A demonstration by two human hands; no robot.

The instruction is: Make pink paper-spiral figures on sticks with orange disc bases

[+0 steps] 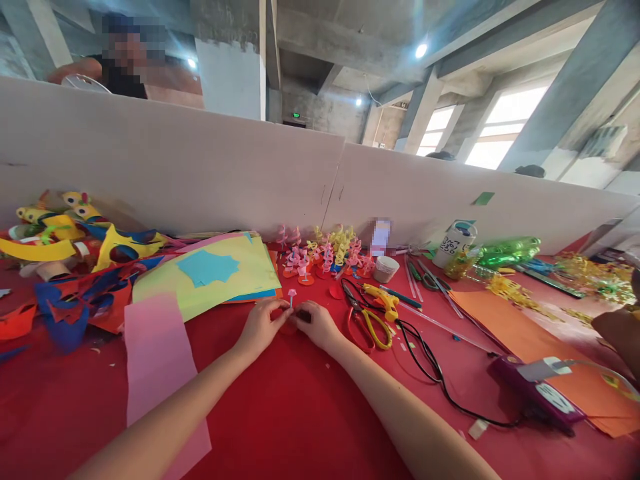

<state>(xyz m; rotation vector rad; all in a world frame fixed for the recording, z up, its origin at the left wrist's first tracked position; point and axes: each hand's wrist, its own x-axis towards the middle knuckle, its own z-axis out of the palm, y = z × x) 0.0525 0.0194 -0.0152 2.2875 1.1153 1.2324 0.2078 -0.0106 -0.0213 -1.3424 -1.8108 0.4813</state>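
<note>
Both my hands meet at the middle of the red table (300, 413). My left hand (261, 325) pinches the base of a small pink paper flower on a thin stem (292, 294), which stands upright on a red disc. My right hand (316, 323) is closed on a small dark piece beside the same flower. A cluster of finished pink and yellow paper flowers on red discs (325, 257) stands just behind my hands.
Stacked coloured paper sheets (215, 273) and a pink strip (155, 360) lie left, with paper scraps (75, 280) farther left. Scissors (367, 320), a yellow glue gun (383, 300), a cable, a purple device (540, 393) and orange paper (525, 333) lie right. A white partition (200, 167) backs the table; a person sits beyond it.
</note>
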